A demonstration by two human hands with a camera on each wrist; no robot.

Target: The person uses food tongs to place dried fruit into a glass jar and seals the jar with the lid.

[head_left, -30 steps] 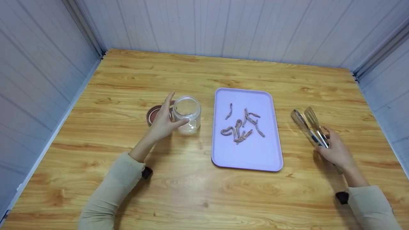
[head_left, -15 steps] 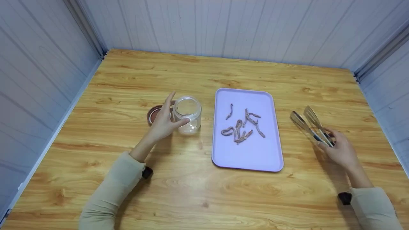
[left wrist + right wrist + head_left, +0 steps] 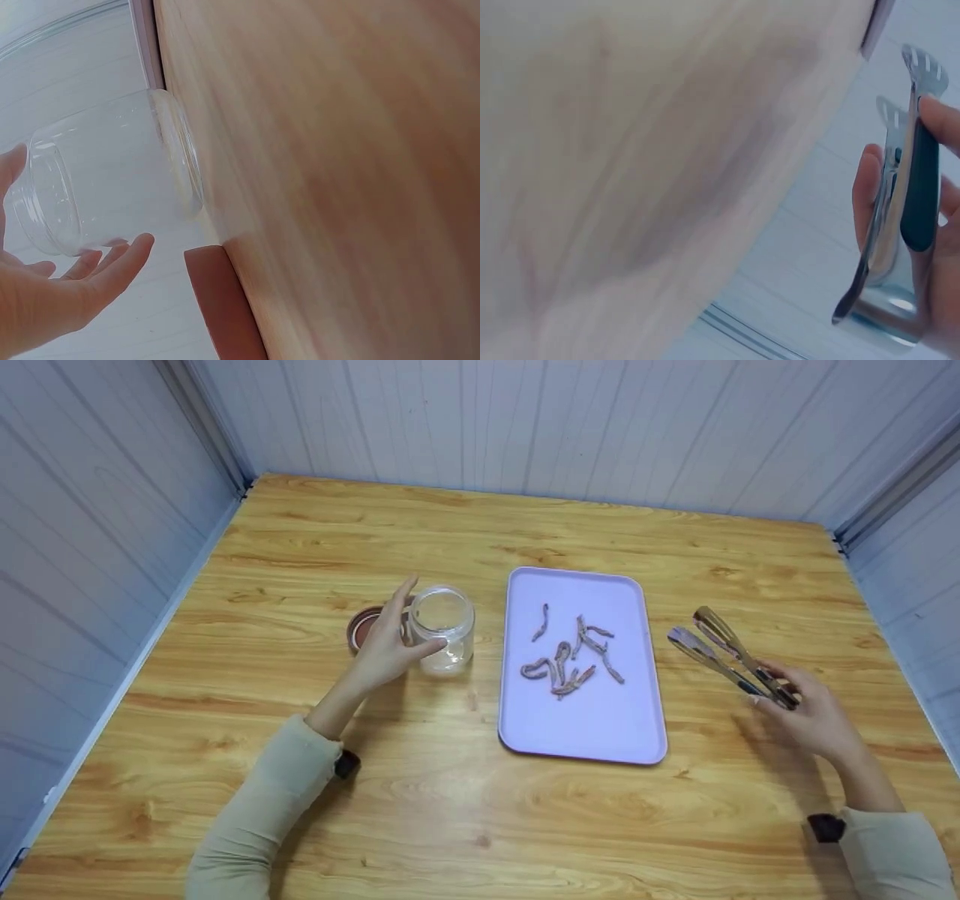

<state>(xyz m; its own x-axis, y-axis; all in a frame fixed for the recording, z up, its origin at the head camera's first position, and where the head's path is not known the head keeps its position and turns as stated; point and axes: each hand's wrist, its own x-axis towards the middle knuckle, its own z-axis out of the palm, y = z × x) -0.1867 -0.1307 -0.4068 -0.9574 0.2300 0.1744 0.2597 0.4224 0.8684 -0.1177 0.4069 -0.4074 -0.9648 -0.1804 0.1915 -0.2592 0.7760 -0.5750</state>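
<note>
A clear, wide-mouthed jar [image 3: 445, 649] stands upright on the table, with nothing visible inside. My left hand [image 3: 386, 649] holds it near the rim, thumb on the near side and fingers along its left side. Behind that hand, a reddish-brown lid [image 3: 360, 628] lies partly hidden. My right hand [image 3: 814, 716] grips metal tongs [image 3: 919, 187] with dark green grip pads, thumb on one arm and fingers on the other. The tongs are held above the table, slotted tips apart and pointing toward the tray. Several wrinkled, brownish dried strips [image 3: 564, 667] lie on the lilac tray [image 3: 585, 735].
The wood-grain table [image 3: 420, 832] is bordered by pale panelled walls [image 3: 480, 427] at the back and both sides. The tray sits between the jar and the tongs, its long side running front to back.
My right hand has lifted the tongs and drawn slightly back and to the right; their tips have swung left toward the tray. My left hand and the jar have stayed in place.
</note>
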